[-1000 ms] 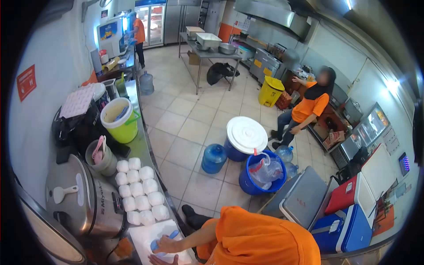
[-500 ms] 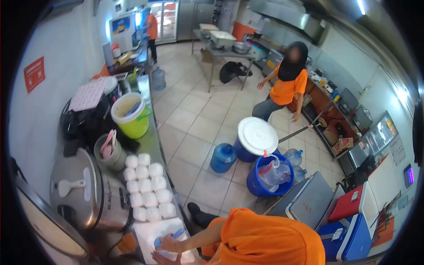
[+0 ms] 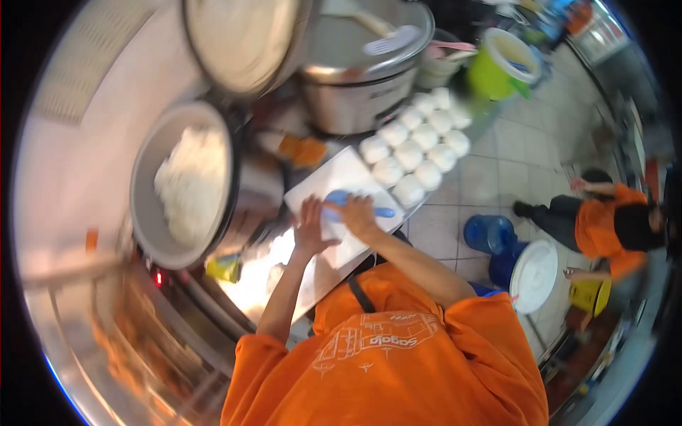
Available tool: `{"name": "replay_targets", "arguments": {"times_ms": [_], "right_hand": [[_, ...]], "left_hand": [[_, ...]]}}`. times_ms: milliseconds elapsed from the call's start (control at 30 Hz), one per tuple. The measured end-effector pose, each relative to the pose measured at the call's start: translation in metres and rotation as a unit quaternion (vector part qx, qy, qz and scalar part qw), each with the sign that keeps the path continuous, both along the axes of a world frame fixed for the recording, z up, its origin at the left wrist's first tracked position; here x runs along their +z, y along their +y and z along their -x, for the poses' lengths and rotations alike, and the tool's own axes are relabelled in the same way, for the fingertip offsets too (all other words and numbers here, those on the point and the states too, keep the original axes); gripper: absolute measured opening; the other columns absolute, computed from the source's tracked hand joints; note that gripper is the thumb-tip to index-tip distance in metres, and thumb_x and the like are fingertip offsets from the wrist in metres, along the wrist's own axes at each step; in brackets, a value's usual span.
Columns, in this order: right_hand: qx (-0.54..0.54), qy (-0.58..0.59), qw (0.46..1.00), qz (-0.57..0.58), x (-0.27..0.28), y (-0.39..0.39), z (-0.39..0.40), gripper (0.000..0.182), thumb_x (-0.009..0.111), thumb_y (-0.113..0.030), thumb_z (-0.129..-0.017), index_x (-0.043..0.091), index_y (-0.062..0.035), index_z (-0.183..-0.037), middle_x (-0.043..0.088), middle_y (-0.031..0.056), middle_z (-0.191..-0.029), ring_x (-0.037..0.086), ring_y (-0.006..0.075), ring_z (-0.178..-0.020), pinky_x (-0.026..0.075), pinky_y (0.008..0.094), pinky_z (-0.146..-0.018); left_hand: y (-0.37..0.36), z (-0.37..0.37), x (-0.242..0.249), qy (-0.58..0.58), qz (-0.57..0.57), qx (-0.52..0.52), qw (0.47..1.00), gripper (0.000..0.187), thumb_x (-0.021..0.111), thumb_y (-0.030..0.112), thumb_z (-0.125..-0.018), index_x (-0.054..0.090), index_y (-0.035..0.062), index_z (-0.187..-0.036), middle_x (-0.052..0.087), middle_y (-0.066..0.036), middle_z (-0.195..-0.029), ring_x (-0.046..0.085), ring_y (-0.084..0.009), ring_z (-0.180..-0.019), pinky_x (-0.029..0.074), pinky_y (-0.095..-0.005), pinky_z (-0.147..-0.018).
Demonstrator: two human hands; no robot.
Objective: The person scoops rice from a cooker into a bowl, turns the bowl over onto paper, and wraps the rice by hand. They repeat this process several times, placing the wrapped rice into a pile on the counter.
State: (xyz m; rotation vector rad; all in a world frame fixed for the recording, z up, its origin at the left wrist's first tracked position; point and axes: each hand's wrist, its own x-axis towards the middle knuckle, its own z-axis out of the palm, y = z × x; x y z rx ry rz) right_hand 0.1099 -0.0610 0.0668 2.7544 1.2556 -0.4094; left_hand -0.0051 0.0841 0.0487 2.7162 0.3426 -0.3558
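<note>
My right hand [image 3: 357, 214] is closed around a blue rice paddle [image 3: 337, 199], its round head to the left and its handle [image 3: 384, 212] sticking out to the right. The paddle is on a stack of white paper sheets [image 3: 316, 186]. My left hand [image 3: 310, 226] lies with its fingers spread on the same paper, left of the paddle, close to the right hand. Beyond the paper sit rows of white round bundles [image 3: 408, 156]. To the left, an open rice cooker [image 3: 142, 177] holds a mass of white rice [image 3: 190, 188].
A raised lid [image 3: 241, 42] and a closed steel cooker [image 3: 355, 96] stand at the back. A green bucket [image 3: 490, 74] is beyond the bundles. On the floor are a blue water jug [image 3: 489, 234] and a white-lidded drum [image 3: 534, 277]. A co-worker [image 3: 600, 224] stands at right.
The view has swung down and left, bringing the open rice cooker and my shirt front into sight. My right hand stays on the blue rice paddle, my left on the paper.
</note>
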Motion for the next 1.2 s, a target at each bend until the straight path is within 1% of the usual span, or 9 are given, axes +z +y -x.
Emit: {"name": "replay_targets", "arguments": {"times_ms": [133,233,367,567,633,700,900,1033,1200], "right_hand": [[-0.005,0.089,0.988,-0.123,0.053,-0.026,-0.014,0.073,0.073,-0.023,-0.093,0.039,-0.0371,-0.156,0.065,0.0195,-0.112,0.067,0.0388,-0.101,0.05,0.0555,-0.09],[0.015,0.151,0.964,-0.217,0.035,-0.048,-0.027,0.07,0.071,-0.021,-0.094,0.04,-0.0249,-0.156,0.065,0.0196,-0.109,0.066,0.039,-0.099,0.051,0.0515,-0.086],[0.068,0.148,0.956,-0.245,0.029,-0.057,-0.03,0.067,0.071,-0.02,-0.094,0.042,-0.0175,-0.155,0.065,0.0187,-0.107,0.064,0.0397,-0.097,0.05,0.0493,-0.082],[0.006,0.231,0.917,-0.324,0.066,-0.061,-0.034,0.052,0.068,-0.015,-0.098,0.052,-0.01,-0.148,0.066,0.0212,-0.123,0.066,0.0367,-0.112,0.052,0.0441,-0.095],[-0.026,0.234,0.834,-0.498,0.101,-0.053,-0.031,0.051,0.069,-0.011,-0.096,0.054,-0.0044,-0.145,0.065,0.0223,-0.131,0.066,0.0367,-0.117,0.052,0.0429,-0.099],[-0.011,0.253,0.787,-0.562,0.179,-0.026,-0.028,0.05,0.069,-0.011,-0.097,0.054,0.0015,-0.142,0.063,0.0215,-0.136,0.066,0.0317,-0.121,0.051,0.0377,-0.101],[0.204,0.181,0.803,-0.53,0.316,0.1,-0.037,0.048,0.075,-0.016,-0.091,0.062,-0.0067,-0.136,0.067,0.0175,-0.111,0.067,0.0375,-0.1,0.055,0.0442,-0.09],[0.255,-0.055,0.752,-0.606,0.317,0.132,-0.032,0.044,0.075,-0.012,-0.09,0.066,-0.0083,-0.133,0.068,0.0119,-0.109,0.065,0.0326,-0.099,0.052,0.0397,-0.087],[0.19,0.074,0.777,-0.596,0.246,0.03,-0.03,0.039,0.074,-0.01,-0.09,0.069,-0.0077,-0.128,0.068,0.0096,-0.11,0.065,0.0301,-0.1,0.049,0.0399,-0.092]], "left_hand": [[-0.004,-0.003,0.023,0.046,-0.002,0.01,0.999,0.147,0.086,0.069,-0.057,0.008,0.0093,-0.166,0.007,-0.009,-0.175,0.003,-0.0282,-0.161,0.011,-0.0674,-0.123],[-0.008,-0.002,0.028,0.024,0.022,0.038,0.999,0.144,0.093,0.055,-0.056,0.012,0.0078,-0.165,0.008,-0.01,-0.174,0.005,-0.0272,-0.161,0.009,-0.0624,-0.126],[-0.019,0.015,0.026,-0.066,0.017,0.079,0.995,0.142,0.092,0.055,-0.057,0.014,0.0066,-0.164,0.009,-0.013,-0.173,0.007,-0.0277,-0.161,0.01,-0.0599,-0.127],[-0.047,0.053,0.018,-0.152,-0.021,0.142,0.978,0.099,0.081,0.047,-0.08,0.036,0.0041,-0.157,0.035,-0.018,-0.164,0.025,-0.034,-0.156,0.021,-0.054,-0.125],[-0.052,0.064,0.018,-0.17,0.144,0.124,0.967,0.072,0.081,0.033,-0.082,0.055,0.007,-0.144,0.05,-0.015,-0.152,0.038,-0.0344,-0.148,0.03,-0.0518,-0.122],[-0.059,0.071,0.026,-0.18,0.156,0.105,0.965,0.063,0.08,0.029,-0.083,0.061,0.0095,-0.139,0.051,-0.013,-0.15,0.04,-0.0333,-0.147,0.032,-0.0511,-0.121],[-0.058,0.079,0.032,-0.191,0.111,0.037,0.975,0.04,0.078,0.025,-0.084,0.075,0.0166,-0.123,0.054,-0.008,-0.148,0.043,-0.0312,-0.143,0.033,-0.0499,-0.12],[-0.057,0.075,0.026,-0.233,0.1,0.044,0.966,0.021,0.078,0.025,-0.083,0.083,0.0159,-0.103,0.062,-0.004,-0.14,0.048,-0.0285,-0.138,0.035,-0.0473,-0.118],[-0.051,0.061,0.033,-0.276,0.127,0.08,0.949,0.014,0.077,0.024,-0.087,0.083,0.0141,-0.095,0.073,-0.001,-0.121,0.057,-0.0275,-0.124,0.04,-0.0442,-0.109]]}}
